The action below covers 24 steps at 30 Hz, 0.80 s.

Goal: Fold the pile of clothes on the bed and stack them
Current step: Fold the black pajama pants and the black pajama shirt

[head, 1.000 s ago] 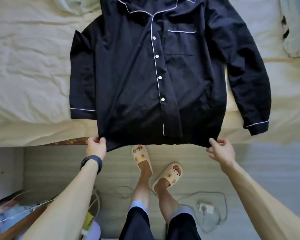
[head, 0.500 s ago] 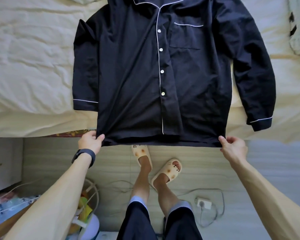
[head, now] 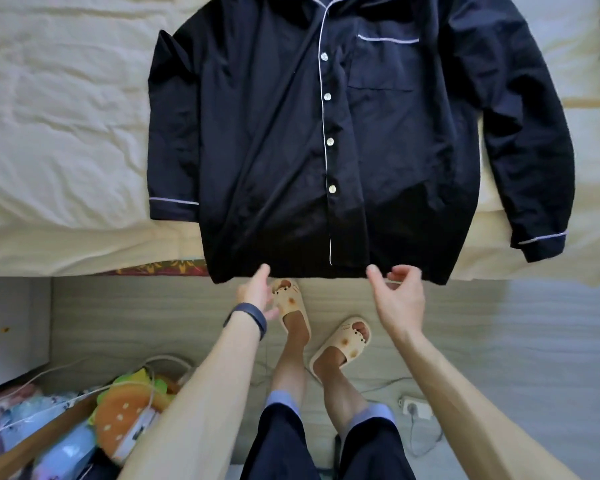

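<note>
Across the bed point(head: 66, 133), your shirt point(head: 274, 150) lies flat but unfolded, left hand point(head: 257, 294) and right hand point(head: 397, 299) loose and empty below its hem, so all folding and stacking is left.

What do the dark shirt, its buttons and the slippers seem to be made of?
The shirt looks like thin woven cloth, perhaps cotton: matte navy, soft creases, white piping. Its buttons look pearly, likely plastic or shell. The slippers look like moulded foam or rubber: thick, smooth, matte cream.
</note>
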Motion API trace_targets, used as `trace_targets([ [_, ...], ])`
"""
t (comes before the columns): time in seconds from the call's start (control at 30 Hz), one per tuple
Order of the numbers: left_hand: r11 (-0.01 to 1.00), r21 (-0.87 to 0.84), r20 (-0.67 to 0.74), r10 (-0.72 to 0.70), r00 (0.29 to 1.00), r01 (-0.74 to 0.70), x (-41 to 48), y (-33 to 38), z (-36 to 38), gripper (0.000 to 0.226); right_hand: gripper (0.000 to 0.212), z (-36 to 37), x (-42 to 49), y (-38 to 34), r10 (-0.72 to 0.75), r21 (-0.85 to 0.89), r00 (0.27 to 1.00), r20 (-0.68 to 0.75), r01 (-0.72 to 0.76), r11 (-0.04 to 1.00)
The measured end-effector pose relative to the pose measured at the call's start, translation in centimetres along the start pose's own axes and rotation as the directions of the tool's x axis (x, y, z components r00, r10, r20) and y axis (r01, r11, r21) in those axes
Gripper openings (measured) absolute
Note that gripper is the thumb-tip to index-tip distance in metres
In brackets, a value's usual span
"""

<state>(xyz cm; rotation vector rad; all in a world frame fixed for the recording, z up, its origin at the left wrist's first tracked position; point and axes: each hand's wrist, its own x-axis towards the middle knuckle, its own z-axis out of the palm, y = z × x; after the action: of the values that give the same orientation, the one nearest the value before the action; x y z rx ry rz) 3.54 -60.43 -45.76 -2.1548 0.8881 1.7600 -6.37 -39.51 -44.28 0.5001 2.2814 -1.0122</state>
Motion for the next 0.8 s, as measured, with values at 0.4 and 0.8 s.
trace_targets([
  [0.4,0.997,-0.049,-0.017,0.055,0.998,-0.056,1.5,0.5,-0.9,0.028,0.027,4.0,1.1,-1.8,0.102,0.041,0.974,0.205,-0.112,0.993],
  [0.8,0.966,0.251,-0.087,0.088,0.992,-0.064,2.0,-1.6,-5.0,0.03,0.08,2.3,0.1,1.2,0.17,0.116,0.969,0.177,-0.192,0.975],
])
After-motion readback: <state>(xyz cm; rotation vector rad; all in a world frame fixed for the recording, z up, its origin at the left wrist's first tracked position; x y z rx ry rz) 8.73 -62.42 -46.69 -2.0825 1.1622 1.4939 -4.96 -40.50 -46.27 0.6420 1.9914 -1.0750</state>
